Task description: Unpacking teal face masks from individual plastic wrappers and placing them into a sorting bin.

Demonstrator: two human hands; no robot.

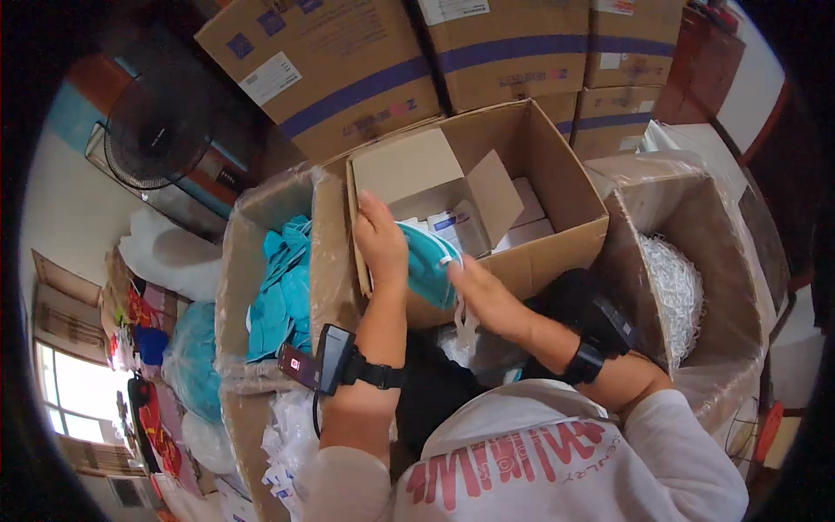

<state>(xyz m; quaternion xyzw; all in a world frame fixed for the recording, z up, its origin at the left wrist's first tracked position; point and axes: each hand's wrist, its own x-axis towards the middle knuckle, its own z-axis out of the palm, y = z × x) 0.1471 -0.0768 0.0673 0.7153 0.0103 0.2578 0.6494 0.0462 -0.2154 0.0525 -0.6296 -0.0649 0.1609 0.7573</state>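
Between my hands, in front of the middle box, is a teal face mask (424, 268) with a white strap along its edge. My left hand (383, 239) is closed on the mask's left side, its fingertips partly hidden. On the mask's right edge my right hand (487, 300) pinches the white strap, and a pale band hangs beneath it. More teal face masks (280, 291) lie heaped in the plastic-lined box on the left. A tangle of white elastic straps (671, 291) fills part of the lined box on the right.
Ahead, an open cardboard box (557, 270) holds an opened inner carton (409, 161) and small white packs. Tall sealed cartons (348, 70) stand behind it. A black fan (156, 130) is at the far left. White plastic bags (291, 444) fill a box at lower left.
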